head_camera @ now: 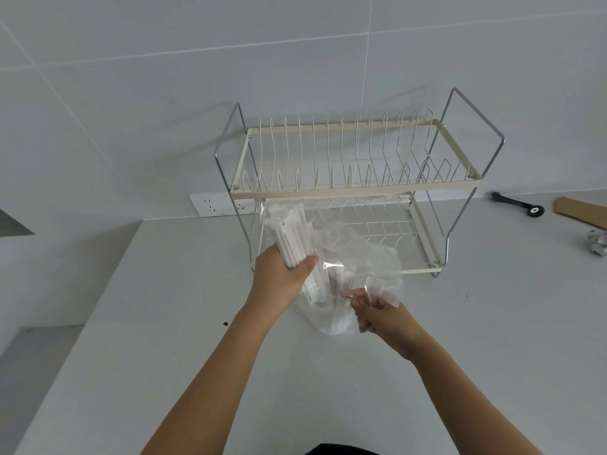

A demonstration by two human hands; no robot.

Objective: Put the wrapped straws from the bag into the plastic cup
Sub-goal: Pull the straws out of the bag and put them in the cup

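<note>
A bundle of white wrapped straws (290,229) stands nearly upright in my left hand (279,274), which is closed around its middle. The lower ends of the straws reach down into a clear plastic cup (328,320) on the grey counter. A crumpled clear plastic bag (358,254) hangs over and to the right of the cup, partly hiding it. My right hand (381,315) pinches the bag's lower edge beside the cup.
A two-tier wire dish rack (354,188) stands right behind the cup against the tiled wall. A wall socket (213,205) sits left of it. At the far right lie a black tool (519,203), a brown cardboard piece (581,208) and crumpled foil (596,241).
</note>
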